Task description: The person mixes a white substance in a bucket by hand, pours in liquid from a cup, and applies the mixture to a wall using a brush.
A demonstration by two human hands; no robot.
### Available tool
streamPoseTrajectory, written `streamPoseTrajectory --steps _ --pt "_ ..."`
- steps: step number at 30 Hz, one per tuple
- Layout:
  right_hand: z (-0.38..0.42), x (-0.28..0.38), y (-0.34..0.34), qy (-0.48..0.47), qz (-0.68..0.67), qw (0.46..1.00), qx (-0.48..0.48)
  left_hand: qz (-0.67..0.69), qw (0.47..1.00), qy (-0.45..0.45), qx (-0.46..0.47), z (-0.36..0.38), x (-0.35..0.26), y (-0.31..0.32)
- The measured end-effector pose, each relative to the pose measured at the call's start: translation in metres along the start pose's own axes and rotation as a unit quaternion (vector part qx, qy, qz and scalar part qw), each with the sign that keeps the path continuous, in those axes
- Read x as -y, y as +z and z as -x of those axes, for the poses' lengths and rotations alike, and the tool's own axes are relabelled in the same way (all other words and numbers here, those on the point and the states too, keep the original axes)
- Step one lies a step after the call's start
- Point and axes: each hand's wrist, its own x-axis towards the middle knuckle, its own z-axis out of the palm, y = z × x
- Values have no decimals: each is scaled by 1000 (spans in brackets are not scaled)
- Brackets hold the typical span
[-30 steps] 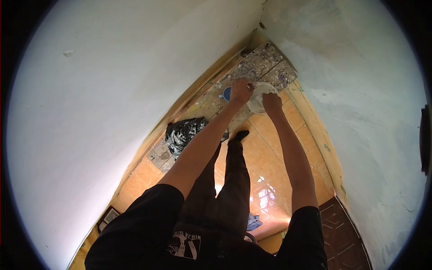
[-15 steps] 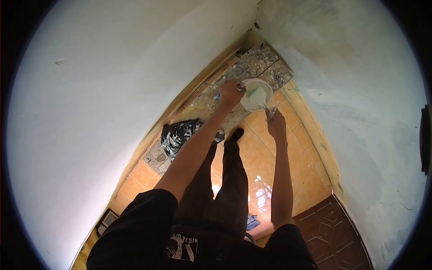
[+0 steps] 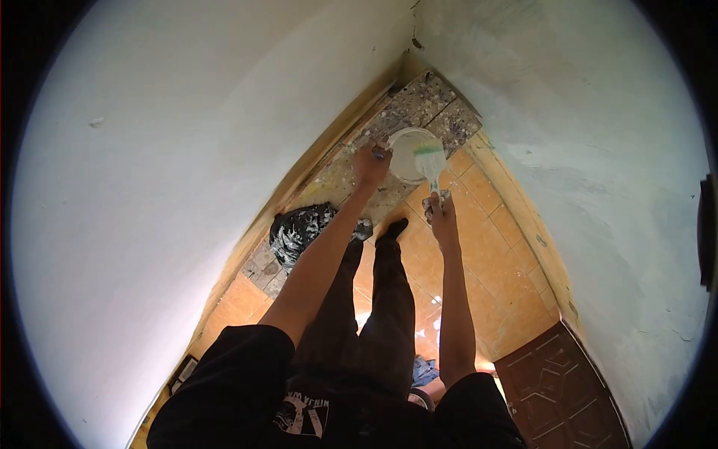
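Note:
A round, pale paint container hangs in front of me, with whitish paint in it. My left hand is closed on its left rim. My right hand grips the handle of a wide paint brush. The brush points away from me, with greenish bristles over the container's right side. Whether the bristles touch the rim or the paint, I cannot tell.
Pale walls meet at a corner ahead. A paint-spattered strip lies along the orange tiled floor. A black and white stained bag or cloth lies near my feet. A brown panelled door is at the lower right.
The brush has come up out of the container's middle to its right side, and its bristles now show. My right hand has shifted down and left; the container and my left hand moved slightly left.

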Motion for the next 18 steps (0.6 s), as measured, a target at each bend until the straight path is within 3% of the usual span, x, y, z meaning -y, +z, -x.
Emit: streamPoseTrajectory --steps 2,8,14,18 --pt "6 8 4 -12 -48 999 1 0 1000 10 -15 3 -5 -3" --pt "-19 -67 -12 -88 187 978 -22 -53 998 37 -16 10 15 16" --pt "-27 -81 -10 -102 241 959 -108 -52 997 63 -8 21 2 15" --pt "-20 -50 -3 -78 225 964 -123 -83 993 83 26 10 1 15"
